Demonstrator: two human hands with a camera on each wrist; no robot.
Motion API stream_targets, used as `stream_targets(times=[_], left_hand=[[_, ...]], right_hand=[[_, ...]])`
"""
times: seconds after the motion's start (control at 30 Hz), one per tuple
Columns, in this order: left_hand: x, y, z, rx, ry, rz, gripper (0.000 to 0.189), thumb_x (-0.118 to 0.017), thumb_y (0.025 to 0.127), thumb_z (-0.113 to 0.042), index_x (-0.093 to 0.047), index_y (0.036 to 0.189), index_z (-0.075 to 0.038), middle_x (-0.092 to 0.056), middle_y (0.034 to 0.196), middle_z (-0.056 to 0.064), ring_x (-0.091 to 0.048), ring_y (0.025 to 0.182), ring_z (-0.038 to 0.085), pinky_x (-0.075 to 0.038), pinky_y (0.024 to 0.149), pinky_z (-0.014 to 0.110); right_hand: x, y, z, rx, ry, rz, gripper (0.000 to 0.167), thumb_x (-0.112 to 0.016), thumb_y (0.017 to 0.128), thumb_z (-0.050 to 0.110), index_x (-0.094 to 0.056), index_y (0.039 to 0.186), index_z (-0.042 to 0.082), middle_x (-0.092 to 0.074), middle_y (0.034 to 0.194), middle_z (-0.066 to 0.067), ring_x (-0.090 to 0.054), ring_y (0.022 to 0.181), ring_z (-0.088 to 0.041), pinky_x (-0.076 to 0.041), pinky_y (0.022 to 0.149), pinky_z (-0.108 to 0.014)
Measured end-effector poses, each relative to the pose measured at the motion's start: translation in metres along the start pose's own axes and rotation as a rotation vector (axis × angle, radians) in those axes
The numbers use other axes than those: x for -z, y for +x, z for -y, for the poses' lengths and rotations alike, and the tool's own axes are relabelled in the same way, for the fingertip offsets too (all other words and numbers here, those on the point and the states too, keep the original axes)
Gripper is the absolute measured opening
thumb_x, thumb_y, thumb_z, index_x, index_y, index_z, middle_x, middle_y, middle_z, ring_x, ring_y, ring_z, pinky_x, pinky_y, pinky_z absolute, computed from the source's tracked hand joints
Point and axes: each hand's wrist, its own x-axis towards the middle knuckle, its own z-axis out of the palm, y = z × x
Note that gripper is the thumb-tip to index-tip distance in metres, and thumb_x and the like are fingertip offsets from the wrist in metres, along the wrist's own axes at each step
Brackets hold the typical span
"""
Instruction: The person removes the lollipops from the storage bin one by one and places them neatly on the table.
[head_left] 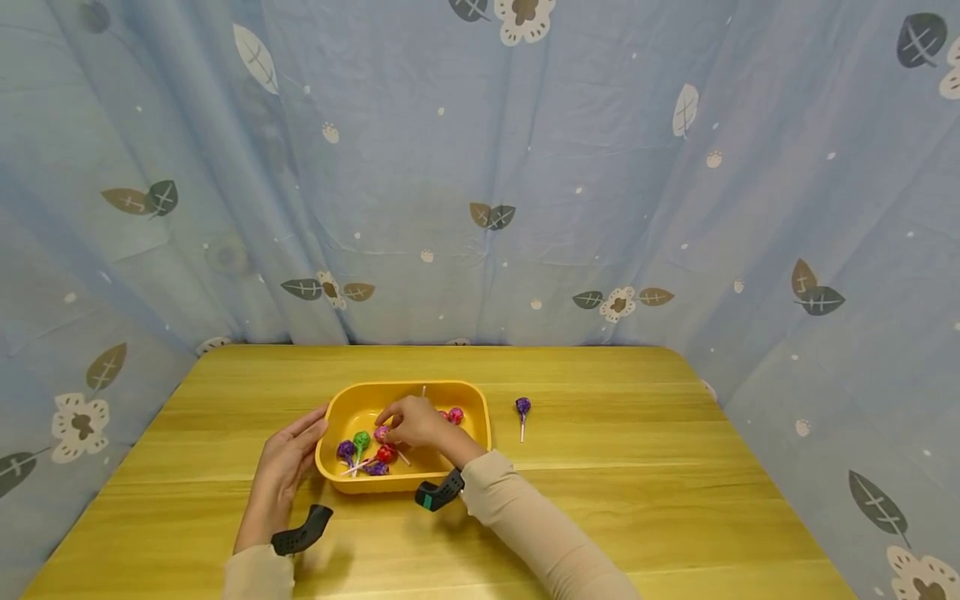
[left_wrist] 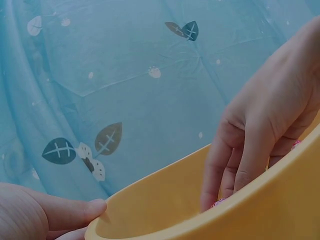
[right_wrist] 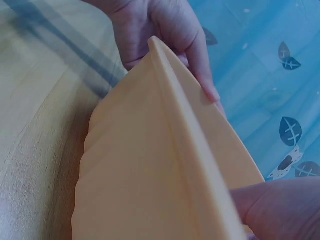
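Note:
A yellow plastic box [head_left: 483,429] stands on the wooden table with several wrapped lollipops in it. My left hand [head_left: 288,454] rests against its left end, straight fingertips touching the rim. Inside the box, my right hand [head_left: 420,422] points its fingers down, thumb and fingertips pinching the pink lollipop [head_left: 382,434]. In the left wrist view, the pink wrapper [left_wrist: 219,202] shows between those fingers, partly hidden by the rim. A green lollipop [head_left: 362,439], a red one [head_left: 386,453] and a purple one [head_left: 346,450] lie to the left and nearer to me.
One purple lollipop [head_left: 522,407] lies on the table [head_left: 637,467] right of the box, stick toward me. More pink lollipops [head_left: 456,415] sit at the box's right end. A blue patterned curtain [head_left: 480,167] hangs behind the table's far edge.

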Motion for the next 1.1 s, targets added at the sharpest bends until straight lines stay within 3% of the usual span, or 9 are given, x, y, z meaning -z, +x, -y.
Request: stream_targets(times=[0.17,0.4,0.7,1.1], left_hand=[[0.001,0.001,0.001,-0.006,-0.020,0.003,0.057,-0.059,0.098,-0.019,-0.037,0.149,-0.005,-0.054,0.132,-0.005,-0.060,0.103,-0.002,-0.048,0.091,0.022],[0.001,0.001,0.000,-0.011,-0.023,0.000,0.057,-0.060,0.098,-0.019,-0.038,0.148,-0.006,-0.060,0.120,-0.015,-0.061,0.100,-0.003,-0.049,0.089,0.021],[0.000,0.001,0.000,-0.012,-0.004,-0.006,0.057,-0.060,0.098,-0.019,-0.037,0.148,-0.005,-0.052,0.134,-0.003,-0.061,0.101,-0.002,-0.049,0.090,0.022],[0.000,-0.001,0.001,-0.034,0.049,-0.002,0.057,-0.060,0.098,-0.024,-0.039,0.148,-0.006,-0.044,0.142,0.005,-0.060,0.102,-0.003,-0.048,0.090,0.022]], right_hand=[[0.001,0.000,0.001,0.028,-0.052,-0.018,0.014,-0.079,0.082,0.017,-0.076,0.095,0.014,-0.066,0.084,0.004,-0.056,0.073,-0.006,-0.048,0.063,-0.017],[0.002,-0.001,-0.002,-0.008,0.086,-0.050,0.010,-0.078,0.081,0.008,-0.075,0.091,0.007,-0.065,0.078,0.003,-0.059,0.062,-0.008,-0.052,0.056,-0.019],[0.010,-0.010,-0.001,-0.008,0.157,-0.072,0.014,-0.079,0.080,0.007,-0.075,0.094,0.007,-0.064,0.075,0.005,-0.059,0.064,-0.007,-0.052,0.056,-0.020],[0.028,-0.036,-0.001,0.006,0.454,-0.120,0.019,-0.075,0.082,0.001,-0.073,0.101,0.001,-0.066,0.085,-0.004,-0.065,0.071,-0.017,-0.057,0.065,-0.032]])
